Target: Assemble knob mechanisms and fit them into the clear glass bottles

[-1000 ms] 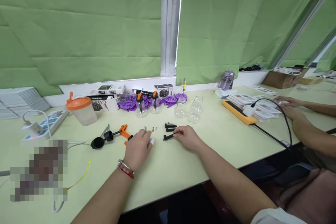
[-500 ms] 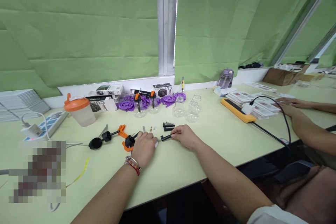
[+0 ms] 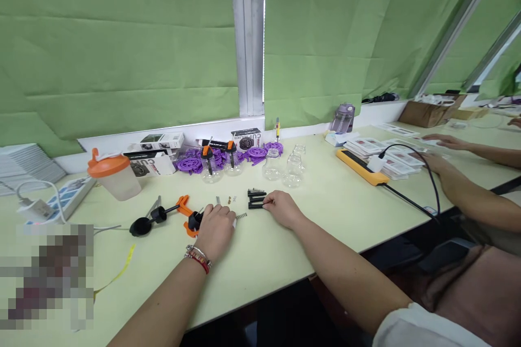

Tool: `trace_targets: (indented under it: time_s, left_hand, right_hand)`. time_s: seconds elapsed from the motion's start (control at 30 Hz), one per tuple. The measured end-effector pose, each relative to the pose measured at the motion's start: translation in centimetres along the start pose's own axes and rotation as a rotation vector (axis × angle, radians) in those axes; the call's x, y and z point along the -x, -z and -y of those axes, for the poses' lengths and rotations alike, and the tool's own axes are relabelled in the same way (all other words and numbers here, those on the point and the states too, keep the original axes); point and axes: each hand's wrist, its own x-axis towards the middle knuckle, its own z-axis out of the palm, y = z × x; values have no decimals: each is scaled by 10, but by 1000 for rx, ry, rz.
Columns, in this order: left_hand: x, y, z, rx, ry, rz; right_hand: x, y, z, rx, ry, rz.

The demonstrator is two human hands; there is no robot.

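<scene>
My left hand rests knuckles-up on the pale green table, fingers curled beside an orange and black clamp part; what it holds, if anything, is hidden. A small metal spring lies just right of it. My right hand pinches a small black plastic piece, with a black comb-like part just behind. A black suction-cup arm lies to the left.
Behind stand glass bulbs, purple gears, small boxes and an orange-lidded cup. A power strip is at left. At right, another person's hands work near a yellow power strip and stacked cards.
My left hand has slid left onto the orange clamp part, leaving the spring bare. My right hand moved the black piece back toward the comb-like part. The view has shifted slightly.
</scene>
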Motion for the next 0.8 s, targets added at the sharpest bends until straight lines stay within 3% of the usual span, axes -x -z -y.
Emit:
trace_targets:
  time_s: [0.1,0.17,0.27,0.37,0.47,0.57,0.7,0.8]
  left_hand:
    - [0,1,0,3,5,-1]
    - [0,1,0,9,4,-10]
    - [0,2,1,39,-1,-21]
    - [1,2,1,89,7,-31]
    - [2,1,2,125,27,-41]
    - [2,0,2,133,63,-55]
    - [2,2,2,120,116,-110]
    - [4,5,3,134,96,-95]
  right_hand:
    - [4,1,9,90,94,-29]
    - [7,-1,19,153,277,-26]
    - [10,-9,37,297,591,91]
    - [10,-20,51,470,691,177]
    - [5,-28,60,557,679,197]
    - [-7,-26,64,504,616,241]
    - [-40,-14,60,233,400,275]
    - [-72,-8,47,-18,215,184]
